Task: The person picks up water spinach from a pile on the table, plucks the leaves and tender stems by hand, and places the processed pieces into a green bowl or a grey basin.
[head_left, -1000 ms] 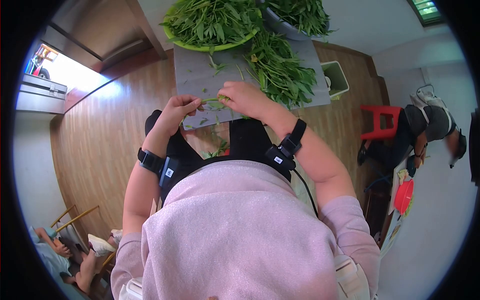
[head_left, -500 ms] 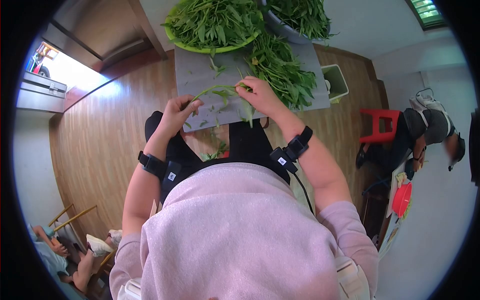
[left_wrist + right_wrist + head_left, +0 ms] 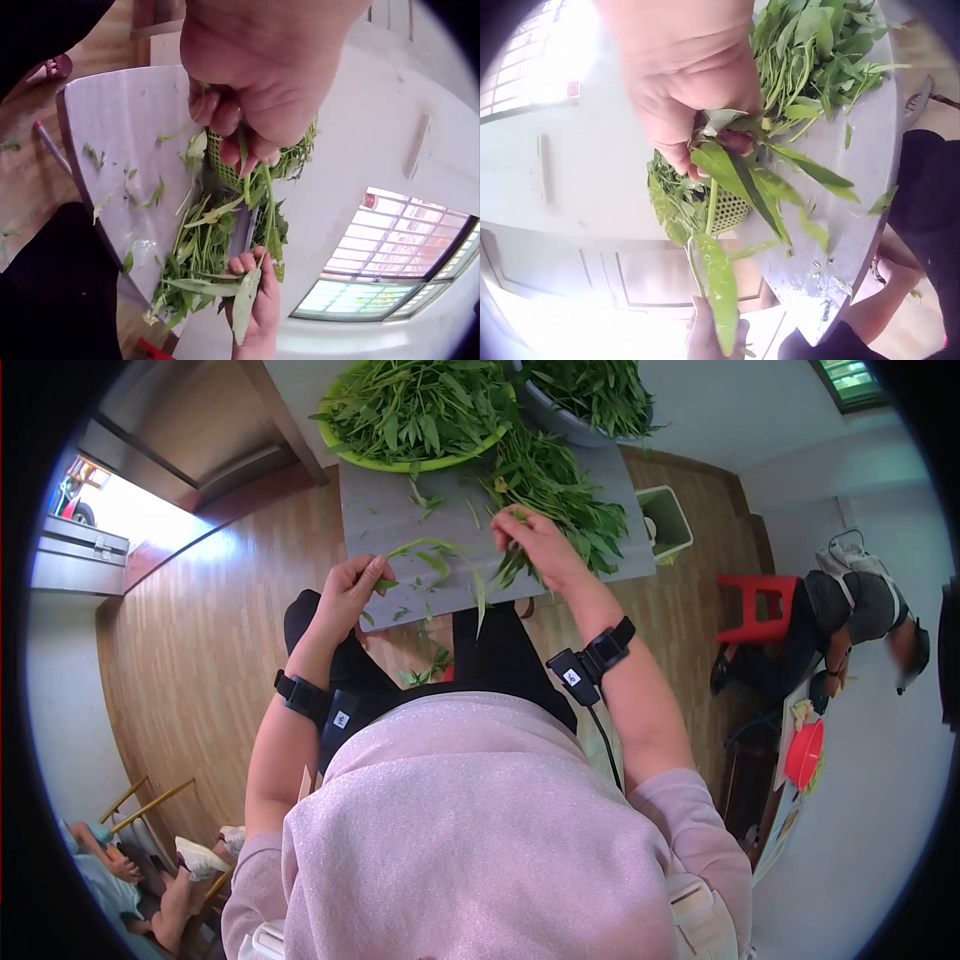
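Note:
In the head view my left hand [image 3: 348, 596] pinches a leafy green stem [image 3: 418, 544] over the near left part of the grey table [image 3: 375, 495]. My right hand [image 3: 545, 550] is to the right, beside the loose pile of greens [image 3: 575, 510]. In the right wrist view the fingers of my right hand [image 3: 697, 90] curl round leaves and stem pieces [image 3: 731, 176]. From the left wrist view, my left hand [image 3: 262, 82] grips thin stems [image 3: 270, 195] between thumb and fingers.
A lime-green basket [image 3: 420, 463] heaped with greens stands at the table's back, with a grey-blue basin [image 3: 575, 430] of greens to its right. Leaf scraps lie on the table. A pale bin [image 3: 668, 520] and red stool [image 3: 760, 610] stand right; other people sit at both sides.
My right hand has moved away from my left, to the right and towards the pile. The stem stretched between both hands half a second ago now hangs from the left side. My left hand has barely moved.

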